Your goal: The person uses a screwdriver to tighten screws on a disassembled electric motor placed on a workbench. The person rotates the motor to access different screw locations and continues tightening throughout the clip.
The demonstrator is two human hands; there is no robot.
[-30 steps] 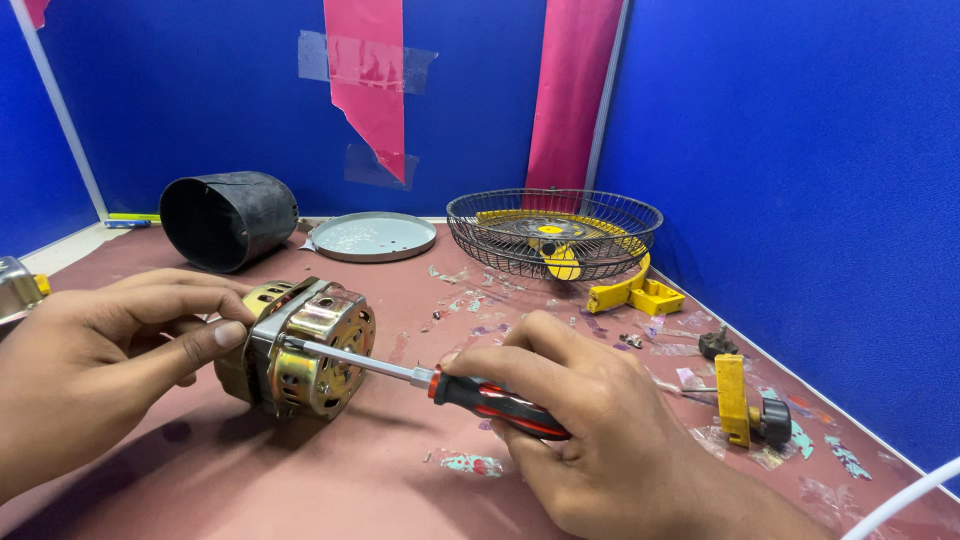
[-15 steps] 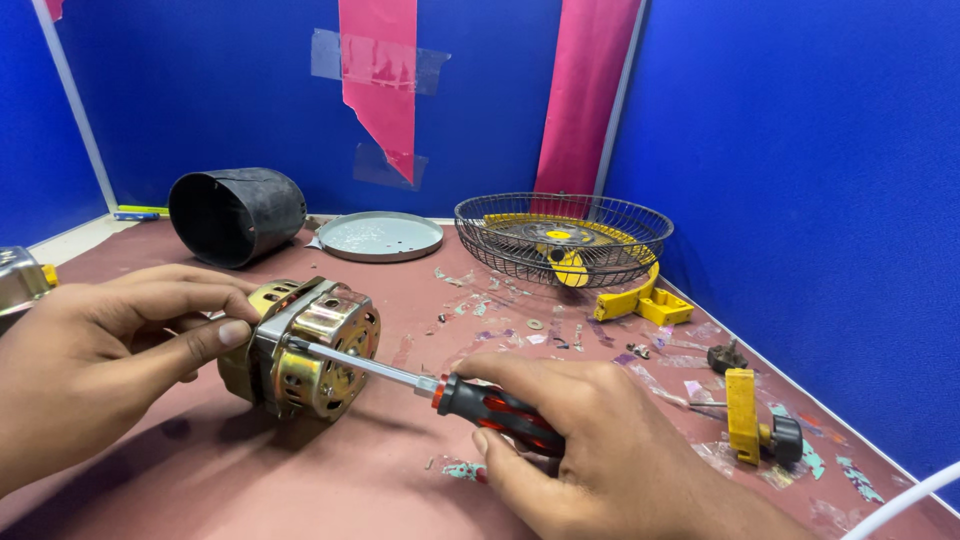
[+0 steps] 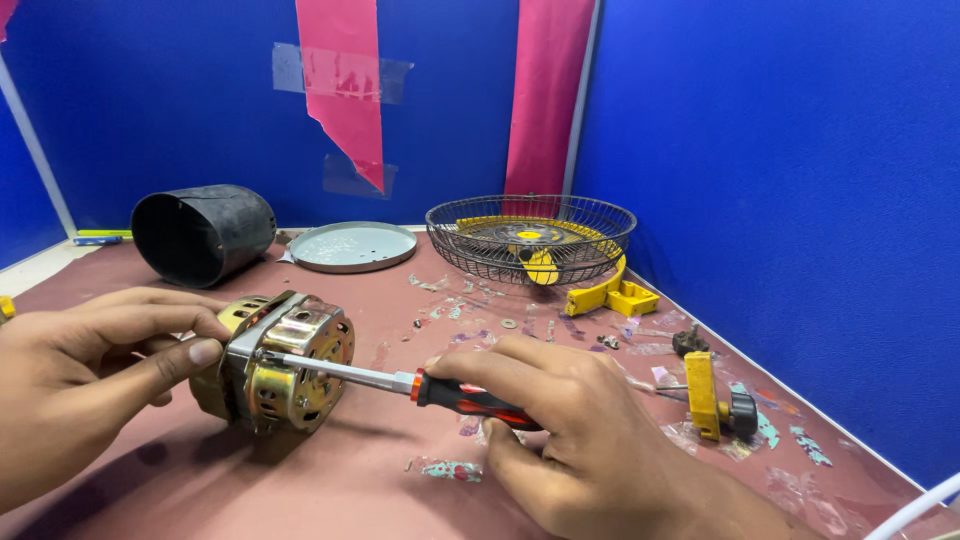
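On the maroon tabletop [image 3: 360,480], near its front edge, the right hand [image 3: 580,430] is closed around the red-and-black handle of a screwdriver [image 3: 400,382], fingers folded over the grip and thumb underneath. The steel shaft runs leftward and its tip meets the upper rim of a brass-coloured fan motor [image 3: 275,362], which lies on its side on the table. The left hand [image 3: 90,370] steadies that motor from the other side: the thumb presses against the silver band around the housing and the fingers curl over the top, so this hand is clasped on the motor.

Just right of the right hand lies a yellow bracket with a black knob [image 3: 712,397], and a small dark fitting [image 3: 690,341] sits a little beyond it. Scraps of torn tape and a few small washers are scattered across the middle of the table. Farther back stand a wire fan guard [image 3: 530,238] with yellow parts inside and beside it, a round grey plate [image 3: 352,246], and a black cylindrical shroud [image 3: 203,234] lying on its side. Blue partition walls [image 3: 780,180] with pink strips close the scene.
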